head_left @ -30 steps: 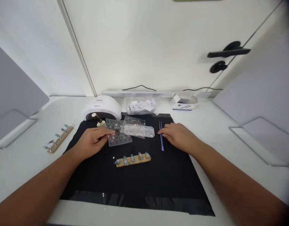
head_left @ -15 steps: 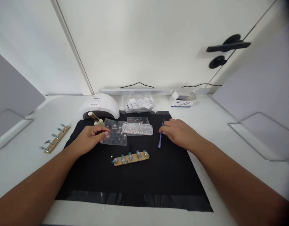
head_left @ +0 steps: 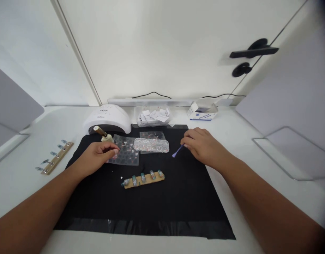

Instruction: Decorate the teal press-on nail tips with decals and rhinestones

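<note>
My right hand (head_left: pixel 200 144) grips a slim purple stick tool (head_left: pixel 178 151) with a flared tip, pointing down and left above the black mat (head_left: pixel 162 204). My left hand (head_left: pixel 97 157) has thumb and fingers pinched together at the left edge of a clear sticker sheet (head_left: pixel 127 151); whatever is between the fingertips is too small to name. Right of this sheet lies a clear compartment case of small gems (head_left: pixel 151 145), partly over another clear sheet (head_left: pixel 152 135). Nearer me, a wooden strip (head_left: pixel 149 179) carries several green and silvery false nails (head_left: pixel 143 177).
A white nail lamp (head_left: pixel 108 118) stands at the back left, with a gold-capped bottle (head_left: pixel 106 137) before it. Behind the case are a clear tub of white packets (head_left: pixel 153 116) and an open alcohol pads box (head_left: pixel 203 110). Another nail strip (head_left: pixel 58 158) lies left.
The purple tool has swung from nearly upright to slanting, its tip now further left and higher. My left hand stays pinched by the sheet. The whole view has shifted slightly.
</note>
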A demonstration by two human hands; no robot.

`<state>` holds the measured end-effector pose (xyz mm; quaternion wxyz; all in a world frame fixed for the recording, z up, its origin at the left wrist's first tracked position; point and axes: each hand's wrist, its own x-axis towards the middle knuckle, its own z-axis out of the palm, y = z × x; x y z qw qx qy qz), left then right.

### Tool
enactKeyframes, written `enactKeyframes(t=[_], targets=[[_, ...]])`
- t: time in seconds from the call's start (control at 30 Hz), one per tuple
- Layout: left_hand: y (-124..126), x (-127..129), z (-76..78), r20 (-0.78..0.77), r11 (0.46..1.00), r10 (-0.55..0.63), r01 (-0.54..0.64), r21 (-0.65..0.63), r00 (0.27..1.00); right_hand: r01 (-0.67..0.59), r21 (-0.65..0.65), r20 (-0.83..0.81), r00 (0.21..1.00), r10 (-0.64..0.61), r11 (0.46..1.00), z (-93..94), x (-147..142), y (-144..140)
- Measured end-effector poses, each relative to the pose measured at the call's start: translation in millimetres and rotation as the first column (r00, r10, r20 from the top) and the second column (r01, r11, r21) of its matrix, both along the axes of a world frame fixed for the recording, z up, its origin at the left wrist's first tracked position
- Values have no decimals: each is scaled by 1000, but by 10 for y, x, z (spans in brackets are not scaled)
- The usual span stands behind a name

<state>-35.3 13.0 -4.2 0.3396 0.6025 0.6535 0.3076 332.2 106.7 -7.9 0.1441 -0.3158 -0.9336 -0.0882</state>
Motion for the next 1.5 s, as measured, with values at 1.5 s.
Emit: enactKeyframes(t=[1.5], targets=[[726,824,466,-687,863,-446,478,-162,573,-97,105,-542,829,139,990,193,71,-164]])
